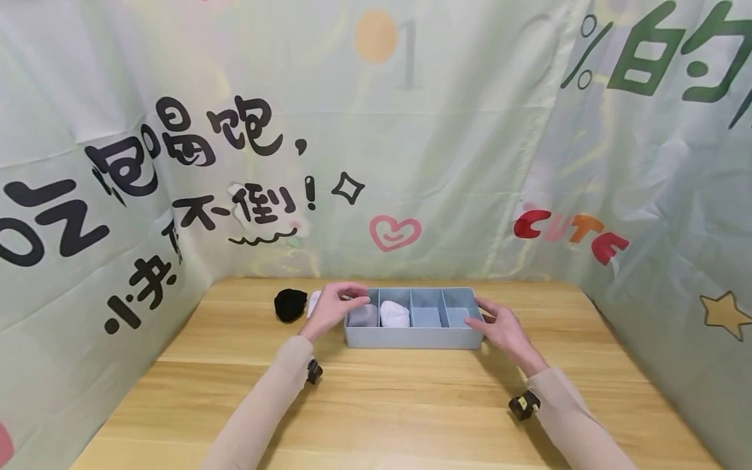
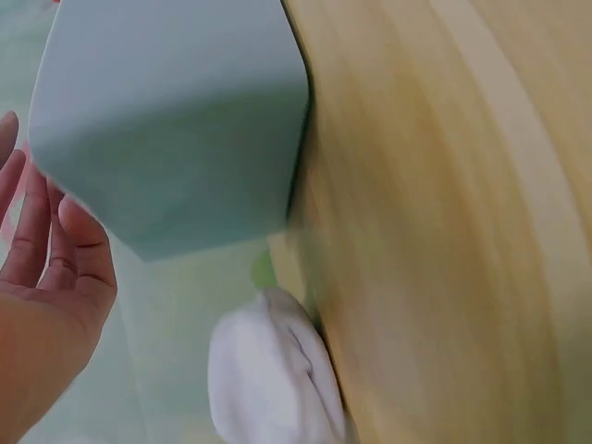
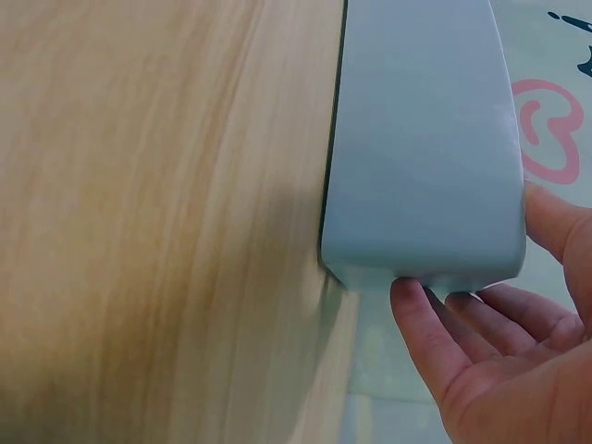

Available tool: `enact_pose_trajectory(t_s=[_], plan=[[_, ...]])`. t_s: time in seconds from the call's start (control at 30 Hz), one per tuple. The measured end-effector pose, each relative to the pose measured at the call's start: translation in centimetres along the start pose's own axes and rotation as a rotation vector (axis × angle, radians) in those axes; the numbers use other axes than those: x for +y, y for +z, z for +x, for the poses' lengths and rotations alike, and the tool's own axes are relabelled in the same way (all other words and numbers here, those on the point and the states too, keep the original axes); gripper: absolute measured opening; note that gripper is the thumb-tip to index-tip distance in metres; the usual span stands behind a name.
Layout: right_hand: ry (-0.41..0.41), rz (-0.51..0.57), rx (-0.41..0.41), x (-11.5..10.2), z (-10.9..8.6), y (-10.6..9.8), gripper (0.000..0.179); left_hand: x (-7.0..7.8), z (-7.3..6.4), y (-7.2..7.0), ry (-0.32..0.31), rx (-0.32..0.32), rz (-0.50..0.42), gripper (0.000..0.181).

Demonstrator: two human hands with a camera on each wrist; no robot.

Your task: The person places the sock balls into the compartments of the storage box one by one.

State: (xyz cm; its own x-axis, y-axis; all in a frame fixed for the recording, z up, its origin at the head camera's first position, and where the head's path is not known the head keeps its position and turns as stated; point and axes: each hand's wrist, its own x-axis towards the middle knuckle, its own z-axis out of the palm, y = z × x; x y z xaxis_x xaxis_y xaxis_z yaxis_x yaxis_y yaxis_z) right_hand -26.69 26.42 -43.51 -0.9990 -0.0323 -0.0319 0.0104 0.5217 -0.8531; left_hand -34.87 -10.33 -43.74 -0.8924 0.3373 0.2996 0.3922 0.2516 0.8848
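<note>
A light blue-grey organizer box with several compartments in a row stands on the table. The leftmost compartment contains a grey rolled cloth bundle, and a white one sits just right of it. My left hand hovers over the box's left end, fingers loosely bent at the rim and nothing between them. At the opposite end my right hand grips the box, thumb over its rim and fingers against the end wall. Partly hidden behind the left hand is another white cloth bundle.
A black cloth bundle lies on the wooden table, left of the box. Printed fabric hangs behind the table and along both sides. Each sleeve bears a small black camera at the wrist.
</note>
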Motion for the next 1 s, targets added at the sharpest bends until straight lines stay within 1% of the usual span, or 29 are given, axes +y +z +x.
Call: enact_pose_trajectory(t_s=[0.1,0.2,0.3,0.5,0.57,0.73,0.83,1.0], plan=[[0.000,0.001,0.002,0.0,0.0,0.1,0.071,-0.2,-0.4,-0.7,-0.018,0.034,-0.002,0.029],[-0.001,-0.001,0.001,-0.1,0.0,0.2,0.072,-0.3,-0.8,-1.5,-0.033,0.050,0.020,0.026],[-0.009,0.008,-0.006,0.0,0.0,0.1,0.072,-0.5,-1.2,-2.4,-0.035,0.064,0.036,0.026],[-0.029,0.081,-0.033,0.2,-0.2,-0.4,0.072,-1.2,-2.0,-4.5,-0.034,0.101,0.042,0.023],[-0.029,0.093,-0.040,0.3,-0.2,-0.5,0.073,-1.3,-2.2,-5.1,-0.035,0.105,0.051,0.025],[-0.051,0.074,-0.053,0.4,-0.1,-0.5,0.075,-1.7,-2.6,-6.4,-0.056,0.101,0.046,0.031],[-0.076,0.059,-0.055,0.7,-0.1,-0.5,0.075,-2.0,-2.8,-7.1,-0.057,0.112,0.031,0.035],[-0.096,0.073,-0.068,1.5,-0.3,-0.8,0.074,-2.5,-2.8,-8.4,-0.077,0.151,0.010,0.038]])
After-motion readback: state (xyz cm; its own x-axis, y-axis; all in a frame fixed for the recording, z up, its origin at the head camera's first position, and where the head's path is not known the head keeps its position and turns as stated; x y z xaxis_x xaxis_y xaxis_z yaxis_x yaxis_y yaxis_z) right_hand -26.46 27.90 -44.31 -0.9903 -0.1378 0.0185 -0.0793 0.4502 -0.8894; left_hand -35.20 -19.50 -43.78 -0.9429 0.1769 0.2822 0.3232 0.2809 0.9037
